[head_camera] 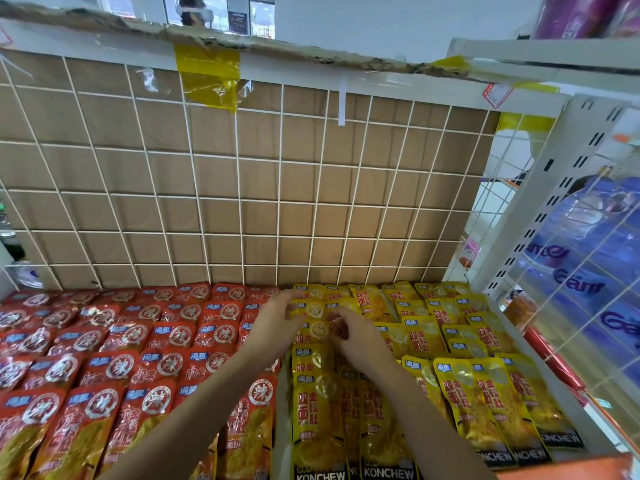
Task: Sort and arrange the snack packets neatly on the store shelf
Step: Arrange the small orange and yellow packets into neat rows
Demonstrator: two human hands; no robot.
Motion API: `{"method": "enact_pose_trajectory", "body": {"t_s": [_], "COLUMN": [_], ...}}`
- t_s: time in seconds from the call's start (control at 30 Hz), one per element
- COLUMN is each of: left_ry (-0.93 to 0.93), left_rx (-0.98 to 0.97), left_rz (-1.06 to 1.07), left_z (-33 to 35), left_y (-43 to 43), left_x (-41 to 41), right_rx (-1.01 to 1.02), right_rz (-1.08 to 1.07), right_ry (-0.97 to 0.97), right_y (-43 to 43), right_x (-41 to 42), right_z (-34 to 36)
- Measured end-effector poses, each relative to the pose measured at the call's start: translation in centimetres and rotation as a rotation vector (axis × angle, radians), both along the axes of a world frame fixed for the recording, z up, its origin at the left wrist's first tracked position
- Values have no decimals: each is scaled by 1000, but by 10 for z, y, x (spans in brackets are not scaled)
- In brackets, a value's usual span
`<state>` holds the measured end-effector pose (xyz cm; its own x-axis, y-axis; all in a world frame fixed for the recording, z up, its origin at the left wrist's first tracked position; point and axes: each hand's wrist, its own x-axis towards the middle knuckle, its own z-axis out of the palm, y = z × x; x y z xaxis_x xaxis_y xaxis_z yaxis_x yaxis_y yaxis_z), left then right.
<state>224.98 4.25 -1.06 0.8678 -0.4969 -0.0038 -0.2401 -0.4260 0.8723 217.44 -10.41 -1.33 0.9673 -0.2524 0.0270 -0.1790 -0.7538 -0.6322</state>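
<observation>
1. Yellow foil snack packets (460, 403) lay in overlapping rows on the shelf, filling the lower centre and lower right of the frame.
2. Red foil snack packets (104, 368) covered the lower left, just beside the yellow ones.
3. At lower centre, the left hand (280, 320) had its fingers curled round the left edge of a yellow packet in the rear rows.
4. The right hand (358, 336), just beside it, pinched a yellow packet there with curled fingers.
5. A white wire grid (242, 199) backed by brown cardboard (221, 178) rose behind the packets, with yellow tape (207, 74) at upper centre.
</observation>
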Motion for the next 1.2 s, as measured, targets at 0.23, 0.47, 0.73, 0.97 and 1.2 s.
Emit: {"method": "enact_pose_trajectory", "body": {"t_s": [0.23,0.47,0.73,0.97,1.2], "left_ry": [-334,-352,-331,-353,-368], "left_rx": [498,476,447,405,416], "left_rz": [-360,-361,-363,-317,-215], "left_z": [3,-2,-3,-1,1], "left_y": [10,9,10,9,-10], "left_x": [-2,-3,-3,-5,-12], "right_rx": [-184,-203,-212,-131,-132], "right_rz": [125,146,155,94,-66], "right_ry": [158,182,161,12,-6], "right_y": [8,13,16,4,-45], "right_x": [-19,-29,-30,-33,-29], "right_z": [3,3,2,3,11]}}
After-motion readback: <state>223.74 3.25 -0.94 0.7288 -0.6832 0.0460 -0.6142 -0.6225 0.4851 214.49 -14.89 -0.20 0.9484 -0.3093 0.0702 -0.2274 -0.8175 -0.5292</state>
